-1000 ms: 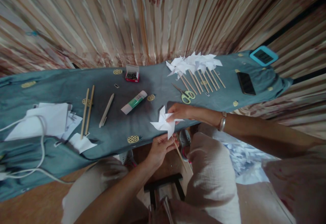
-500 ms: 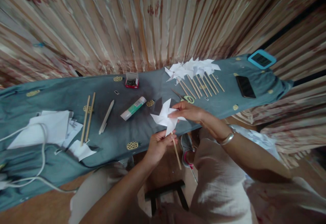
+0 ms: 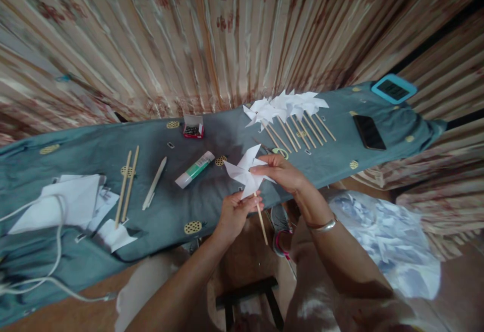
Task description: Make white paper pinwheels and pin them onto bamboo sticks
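A white paper pinwheel on a wooden stick is held over the front edge of the cloth-covered table. My left hand grips the stick just below the paper blades. The fingers of my right hand pinch the right side of the pinwheel, with the thumb near its centre pin. Behind my right hand lie scissors with green handles, partly hidden. Several finished pinwheels lie in a row at the back, sticks pointing forward. A glue stick rests left of the held pinwheel.
A red box of pins, a white pen, two wooden sticks and paper sheets are on the left. A phone and a blue-framed device lie on the right. A white cable crosses the left end.
The view has shifted slightly, showing more of a clear bag of white paper at lower right. The pinwheel has turned a little in my hands; both hands keep their hold.
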